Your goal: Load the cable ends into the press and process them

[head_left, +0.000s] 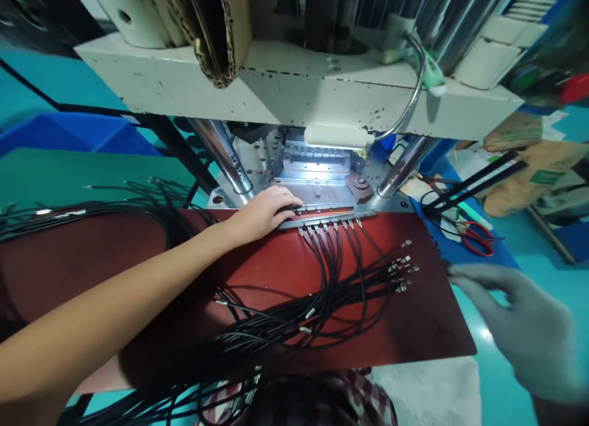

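Note:
My left hand (264, 216) has its fingers curled over the left end of a slim metal bar (331, 219) at the front of the press bed. Several black cables (329, 260) hang from the bar by metal terminals, side by side. Just behind it lies a second thin metal strip (322, 209), close to my fingertips. My right hand (519, 328) is at the right edge of the red board (414, 328). Its thumb and forefinger come together in a pinch; blur hides what is between them, if anything.
A press with a pale upper plate (285, 100) stands ahead, its lit metal die (317, 159) between steel posts. A white lamp (338, 136) hangs in front. Loose cable bundles (294, 315) cover the board's middle and left. Red-handled scissors (478, 239) lie at right.

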Demonstrator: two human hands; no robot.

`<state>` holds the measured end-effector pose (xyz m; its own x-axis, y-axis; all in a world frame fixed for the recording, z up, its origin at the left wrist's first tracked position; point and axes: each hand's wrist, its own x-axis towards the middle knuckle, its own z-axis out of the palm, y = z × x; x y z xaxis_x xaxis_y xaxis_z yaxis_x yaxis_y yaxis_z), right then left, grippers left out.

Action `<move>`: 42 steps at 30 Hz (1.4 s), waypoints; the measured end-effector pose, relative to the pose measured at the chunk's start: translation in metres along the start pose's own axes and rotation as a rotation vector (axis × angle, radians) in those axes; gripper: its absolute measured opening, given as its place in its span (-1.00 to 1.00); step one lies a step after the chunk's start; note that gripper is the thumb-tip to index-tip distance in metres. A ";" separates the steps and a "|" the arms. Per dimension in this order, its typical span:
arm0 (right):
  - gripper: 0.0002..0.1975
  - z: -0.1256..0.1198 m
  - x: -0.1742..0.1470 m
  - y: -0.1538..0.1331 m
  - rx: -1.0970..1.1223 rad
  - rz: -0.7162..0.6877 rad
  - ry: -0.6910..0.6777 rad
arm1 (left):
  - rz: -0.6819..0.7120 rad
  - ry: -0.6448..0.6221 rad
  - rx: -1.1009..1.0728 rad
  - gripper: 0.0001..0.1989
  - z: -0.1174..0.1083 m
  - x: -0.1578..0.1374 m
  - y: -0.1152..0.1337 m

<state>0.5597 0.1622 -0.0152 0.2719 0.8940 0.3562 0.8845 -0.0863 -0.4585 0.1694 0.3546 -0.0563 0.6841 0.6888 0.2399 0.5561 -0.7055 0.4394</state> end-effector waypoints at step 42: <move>-0.74 0.173 0.135 -0.135 -0.099 -0.709 -0.566 | 0.094 0.066 -0.055 -0.76 0.001 0.017 -0.034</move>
<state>0.4116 0.3710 -0.0460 -0.5511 0.8320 0.0630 0.8091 0.5513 -0.2036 0.1620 0.3904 -0.0679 0.6983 0.6311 0.3377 0.4634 -0.7582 0.4587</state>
